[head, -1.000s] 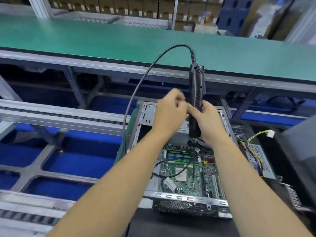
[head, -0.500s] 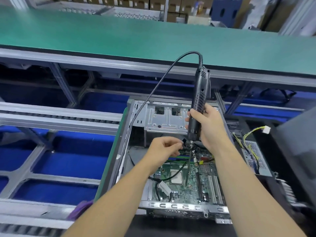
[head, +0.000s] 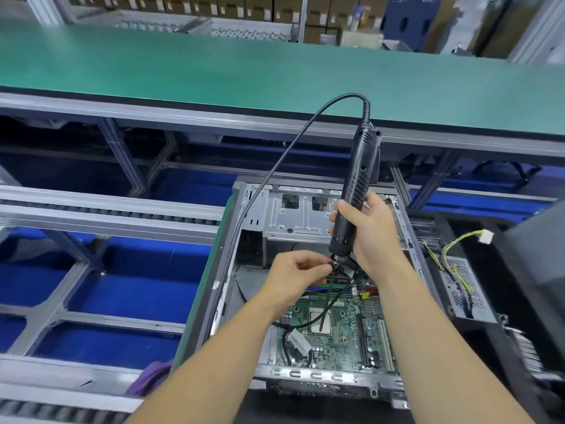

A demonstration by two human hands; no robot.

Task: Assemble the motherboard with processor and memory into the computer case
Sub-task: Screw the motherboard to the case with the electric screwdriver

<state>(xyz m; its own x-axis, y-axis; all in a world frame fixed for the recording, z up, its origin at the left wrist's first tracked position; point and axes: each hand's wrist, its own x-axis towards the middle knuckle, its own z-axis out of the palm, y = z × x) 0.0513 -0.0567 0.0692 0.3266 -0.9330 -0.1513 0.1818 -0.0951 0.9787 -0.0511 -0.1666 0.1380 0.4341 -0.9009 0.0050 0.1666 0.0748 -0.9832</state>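
An open metal computer case (head: 250,228) lies flat before me with the green motherboard (head: 339,335) inside, its processor (head: 319,322) and memory sticks (head: 318,287) fitted. My right hand (head: 370,234) grips a black electric screwdriver (head: 356,191), held nearly upright over the board. My left hand (head: 293,276) pinches something small at the screwdriver's chuck (head: 336,266), just below the tool body. The long bit (head: 325,304) runs down toward the processor. What the fingers pinch is too small to make out.
The screwdriver's black cable (head: 275,172) loops up and left over the case edge. A power supply (head: 467,289) with yellow and black wires lies to the right. A green conveyor belt (head: 275,65) runs behind. Roller rails (head: 101,209) over blue bins sit at left.
Both hands came down from in front of the belt to just over the case. My left hand dropped from the tool's handle to its chuck. The view tilted downward.
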